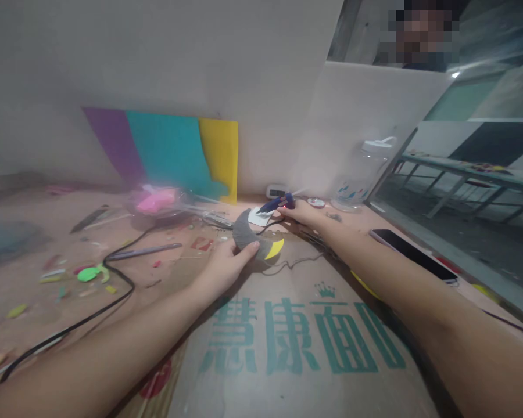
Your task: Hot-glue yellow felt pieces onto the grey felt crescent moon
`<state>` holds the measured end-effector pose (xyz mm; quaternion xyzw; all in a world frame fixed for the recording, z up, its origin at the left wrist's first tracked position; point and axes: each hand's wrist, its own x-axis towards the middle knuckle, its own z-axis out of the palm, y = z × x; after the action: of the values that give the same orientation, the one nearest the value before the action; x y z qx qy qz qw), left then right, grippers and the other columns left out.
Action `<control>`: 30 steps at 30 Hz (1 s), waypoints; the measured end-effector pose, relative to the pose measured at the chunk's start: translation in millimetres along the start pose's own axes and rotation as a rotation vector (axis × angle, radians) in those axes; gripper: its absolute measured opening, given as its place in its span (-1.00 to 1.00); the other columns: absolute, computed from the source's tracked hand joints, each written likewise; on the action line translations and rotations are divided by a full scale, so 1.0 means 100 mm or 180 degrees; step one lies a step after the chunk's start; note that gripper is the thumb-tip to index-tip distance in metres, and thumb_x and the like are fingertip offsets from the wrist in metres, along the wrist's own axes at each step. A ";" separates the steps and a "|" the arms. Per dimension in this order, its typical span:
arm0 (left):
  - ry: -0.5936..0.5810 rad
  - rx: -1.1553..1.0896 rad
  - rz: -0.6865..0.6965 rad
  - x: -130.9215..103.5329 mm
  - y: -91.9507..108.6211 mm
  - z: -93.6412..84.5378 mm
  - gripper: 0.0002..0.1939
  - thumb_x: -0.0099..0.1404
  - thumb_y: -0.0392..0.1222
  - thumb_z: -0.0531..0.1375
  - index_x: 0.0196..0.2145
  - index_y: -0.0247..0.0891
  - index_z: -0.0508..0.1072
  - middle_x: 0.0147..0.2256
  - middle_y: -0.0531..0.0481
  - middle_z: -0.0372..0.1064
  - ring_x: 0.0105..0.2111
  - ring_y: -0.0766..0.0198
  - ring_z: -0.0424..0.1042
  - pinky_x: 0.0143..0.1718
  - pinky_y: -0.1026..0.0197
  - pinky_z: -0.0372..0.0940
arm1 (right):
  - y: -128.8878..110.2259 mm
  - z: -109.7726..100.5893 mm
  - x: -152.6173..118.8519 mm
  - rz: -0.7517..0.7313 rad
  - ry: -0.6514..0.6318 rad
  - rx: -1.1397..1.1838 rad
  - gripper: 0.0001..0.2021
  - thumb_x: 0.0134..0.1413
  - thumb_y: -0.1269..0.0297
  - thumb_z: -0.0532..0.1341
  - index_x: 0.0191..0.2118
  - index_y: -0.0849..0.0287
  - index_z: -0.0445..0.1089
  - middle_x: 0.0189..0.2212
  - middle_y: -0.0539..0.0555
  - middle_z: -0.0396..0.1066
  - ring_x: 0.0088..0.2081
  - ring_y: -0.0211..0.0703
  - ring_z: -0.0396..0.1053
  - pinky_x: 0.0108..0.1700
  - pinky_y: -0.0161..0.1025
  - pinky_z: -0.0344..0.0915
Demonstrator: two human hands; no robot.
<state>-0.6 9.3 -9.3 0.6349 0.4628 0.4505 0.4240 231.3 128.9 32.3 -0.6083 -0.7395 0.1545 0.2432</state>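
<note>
Between the thumb and fingers of my left hand (pixel 226 258) is a grey crescent-shaped piece (pixel 243 231) with a yellow tip (pixel 274 249). It is tilted over the cardboard. Beyond it, my right hand (pixel 300 212) is closed on a dark blue glue gun (pixel 275 203) that has a small red light. The glue gun's nozzle points left, over a small white paper (pixel 261 217). My fingers partly hide its handle. A thin dark cord runs close to the crescent.
A printed cardboard sheet (pixel 287 325) lies in front of me. Coloured scraps and a black cable (pixel 128 284) are at left. Against the wall leans a coloured board (pixel 165 151). A clear bottle (pixel 353 180) and a phone (pixel 412 254) are at right. Another person is in the background.
</note>
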 end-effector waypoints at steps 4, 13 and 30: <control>0.0023 -0.0198 0.0027 0.00 0.01 0.00 -0.60 0.18 0.13 0.22 -0.31 -0.31 0.52 -0.44 -0.02 0.48 -0.44 0.21 0.38 -0.42 0.25 0.20 | 0.03 -0.08 -0.05 -0.0093 -0.0024 -0.0208 -0.68 0.14 0.09 0.24 -0.17 0.27 0.51 -0.39 0.13 0.55 -0.40 -0.14 0.44 -0.31 -0.30 0.29; 0.0183 -0.0300 0.0056 -0.01 0.02 -0.02 -0.58 0.19 0.17 0.21 -0.41 -0.30 0.50 -0.56 0.05 0.38 -0.53 0.28 0.29 -0.46 0.27 0.15 | -0.01 -0.28 -0.58 -0.0526 0.0451 -0.0654 -0.66 0.23 0.12 0.15 -0.04 0.22 0.50 -0.09 0.26 0.53 -0.11 0.02 0.44 -0.07 -0.18 0.28; 0.0403 -0.0705 -0.0029 -0.01 0.06 -0.02 -0.56 0.12 0.20 0.26 -0.50 -0.28 0.36 -0.57 0.11 0.28 -0.55 0.35 0.21 -0.47 0.29 0.11 | -0.76 0.23 -1.35 -0.2647 -0.0290 -0.0999 -0.84 0.26 0.37 0.11 -0.20 0.17 0.46 -0.30 0.07 0.53 -0.27 -0.16 0.42 -0.24 -0.25 0.25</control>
<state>-1.2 7.7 -3.4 0.5524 0.4389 0.5360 0.4635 174.8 -17.0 29.8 -0.2814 -0.9457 -0.0438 0.1566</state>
